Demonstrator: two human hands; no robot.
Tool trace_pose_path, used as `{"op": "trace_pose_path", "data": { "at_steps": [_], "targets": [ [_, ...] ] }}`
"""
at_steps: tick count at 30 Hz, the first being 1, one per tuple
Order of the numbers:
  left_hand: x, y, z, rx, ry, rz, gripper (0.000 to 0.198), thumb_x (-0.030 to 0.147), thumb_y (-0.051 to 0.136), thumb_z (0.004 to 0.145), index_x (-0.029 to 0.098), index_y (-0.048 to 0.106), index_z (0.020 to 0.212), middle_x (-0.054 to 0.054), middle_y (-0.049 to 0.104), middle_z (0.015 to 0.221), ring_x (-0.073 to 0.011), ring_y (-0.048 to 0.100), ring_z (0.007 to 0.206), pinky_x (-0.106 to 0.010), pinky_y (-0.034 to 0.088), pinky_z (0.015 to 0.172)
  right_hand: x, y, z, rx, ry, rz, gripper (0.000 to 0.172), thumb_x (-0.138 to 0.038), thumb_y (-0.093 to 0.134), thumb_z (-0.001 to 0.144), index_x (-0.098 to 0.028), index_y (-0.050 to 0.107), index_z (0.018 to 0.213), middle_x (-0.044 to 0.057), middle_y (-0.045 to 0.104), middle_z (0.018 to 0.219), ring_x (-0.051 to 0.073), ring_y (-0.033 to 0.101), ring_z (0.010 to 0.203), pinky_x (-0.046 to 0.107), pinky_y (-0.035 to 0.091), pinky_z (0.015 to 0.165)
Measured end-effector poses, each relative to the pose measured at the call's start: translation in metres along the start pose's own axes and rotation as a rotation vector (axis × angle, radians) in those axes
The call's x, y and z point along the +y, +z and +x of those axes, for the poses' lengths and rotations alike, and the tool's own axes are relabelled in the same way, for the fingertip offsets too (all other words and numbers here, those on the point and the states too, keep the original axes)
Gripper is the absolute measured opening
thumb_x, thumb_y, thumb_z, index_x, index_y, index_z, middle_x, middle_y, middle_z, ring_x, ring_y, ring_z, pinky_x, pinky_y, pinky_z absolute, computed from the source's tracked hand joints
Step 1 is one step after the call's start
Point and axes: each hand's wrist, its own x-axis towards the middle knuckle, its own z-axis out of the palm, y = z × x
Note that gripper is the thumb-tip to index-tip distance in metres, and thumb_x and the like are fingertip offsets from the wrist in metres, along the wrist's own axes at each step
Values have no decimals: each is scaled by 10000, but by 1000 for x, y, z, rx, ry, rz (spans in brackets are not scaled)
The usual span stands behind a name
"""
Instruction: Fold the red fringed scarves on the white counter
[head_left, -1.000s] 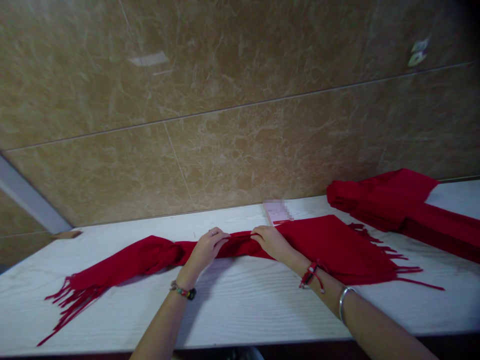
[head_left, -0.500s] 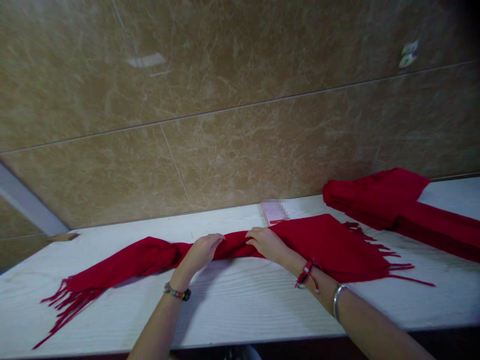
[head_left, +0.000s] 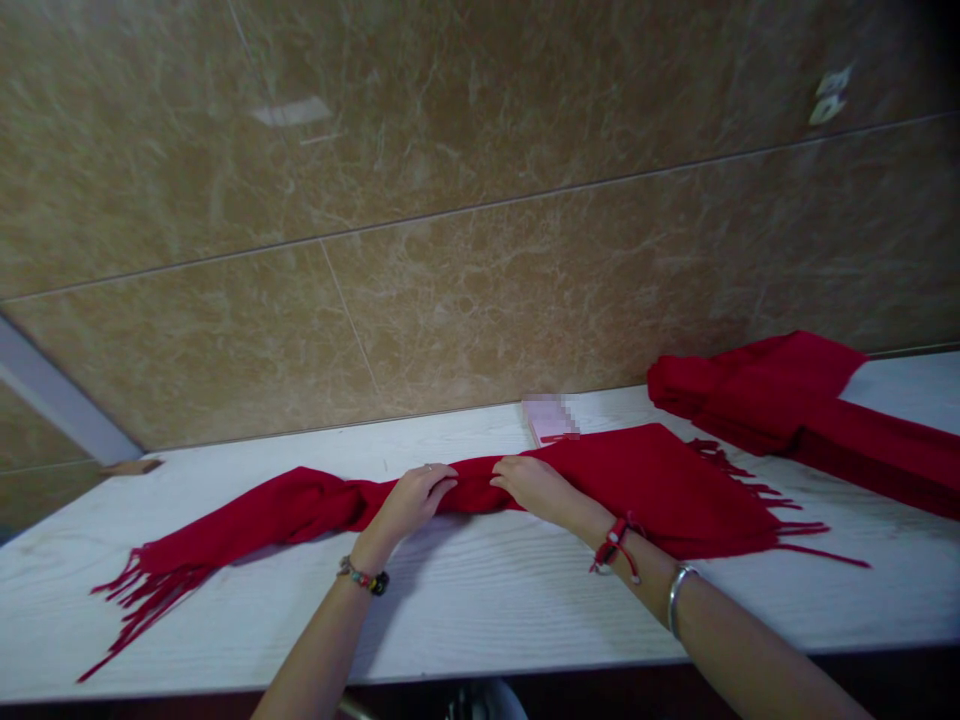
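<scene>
A red scarf (head_left: 652, 490) with fringed ends stretches across the white wood-grain table (head_left: 480, 620). Its middle is gathered into a narrow band, while the right end spreads out flat and the left end lies loosely bunched. My left hand (head_left: 412, 498) grips the gathered middle, fingers curled over the far edge. Just to the right, my right hand (head_left: 534, 485) pinches the same band, a short stretch of cloth showing between the two. Both thumbs are partly hidden by the cloth and fingers.
A second red cloth (head_left: 757, 400) lies folded at the back right, reaching off the right side. Behind the scarf sits a small pinkish box or booklet (head_left: 547, 418), partly blurred. A brown tiled wall (head_left: 480, 250) closes off the back. A small brown piece (head_left: 131, 467) lies at the left corner.
My left hand has shifted slightly to the right along the scarf, closer to the right hand. The scarf's left end has slid a little to the right; the view has tilted slightly.
</scene>
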Motion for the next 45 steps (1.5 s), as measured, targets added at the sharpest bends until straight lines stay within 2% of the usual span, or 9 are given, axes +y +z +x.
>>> {"op": "trace_pose_path", "data": {
  "at_steps": [4, 13, 16, 23, 31, 34, 37, 41, 45],
  "targets": [
    [1, 0, -1, -25, -14, 0, 155, 211, 445, 843, 172, 589, 883, -38, 652, 839, -139, 592, 758, -264, 473, 720, 2, -4, -1, 78, 15, 108, 151, -187, 522, 802, -162, 616, 918, 52, 632, 929, 153, 577, 850, 239, 417, 766],
    [1, -9, -3, -73, -19, -15, 145, 245, 468, 829, 174, 588, 865, -29, 645, 809, -135, 582, 730, -253, 451, 704, -1, -12, -7, 34, -7, 127, 153, -194, 503, 814, -156, 628, 894, 58, 656, 890, 156, 586, 827, 246, 416, 758],
    [4, -17, -5, -144, -13, -36, 151, 257, 479, 816, 170, 599, 847, -25, 645, 807, -130, 578, 727, -240, 439, 703, -3, -19, -22, -28, 1, 70, 216, -197, 560, 772, -155, 606, 979, 71, 632, 964, 181, 571, 887, 258, 418, 760],
    [18, -36, -21, -471, -47, -52, 151, 260, 497, 773, 178, 623, 784, -1, 632, 727, -117, 555, 652, -201, 407, 626, -28, -24, -77, -101, 51, -206, 194, -68, 441, 803, -153, 613, 837, 64, 632, 809, 170, 588, 725, 267, 428, 634],
    [35, -47, -39, -493, -121, 87, 60, 152, 512, 674, 169, 569, 672, -53, 565, 923, -164, 538, 813, -263, 433, 743, -37, -1, -110, 8, -33, -205, 173, -105, 461, 828, -154, 592, 929, 78, 634, 949, 186, 550, 911, 321, 419, 781],
    [44, -36, -21, -403, -78, -37, 169, 269, 451, 794, 186, 560, 893, -50, 565, 1012, -159, 535, 897, -290, 428, 825, -38, -1, -111, 40, -50, -144, 214, -104, 449, 834, -172, 579, 990, 64, 631, 992, 165, 541, 951, 303, 412, 813],
    [57, -5, 3, -357, -12, -113, 320, 312, 344, 867, 191, 470, 1136, -80, 507, 1183, -161, 452, 1093, -340, 351, 951, -35, -5, -111, 74, -52, -105, 264, -103, 439, 833, -177, 566, 1053, 64, 605, 1078, 149, 531, 992, 286, 395, 862],
    [73, 27, 23, -576, -126, 44, 437, 406, 377, 839, 264, 397, 1252, -95, 317, 1371, -278, 250, 1259, -536, 249, 965, -11, -15, -121, 150, 76, -158, 313, -222, 458, 842, -184, 531, 1144, 90, 523, 1210, 205, 404, 1162, 407, 268, 991],
    [73, 20, 29, -767, -277, 129, 663, 560, 452, 733, 348, 240, 1325, -65, 126, 1442, -381, 84, 1284, -643, 197, 909, 17, -22, -138, 76, 203, -225, 421, -399, 427, 845, -230, 459, 1230, 94, 418, 1310, 292, 284, 1234, 548, 202, 971]
  ]
}}
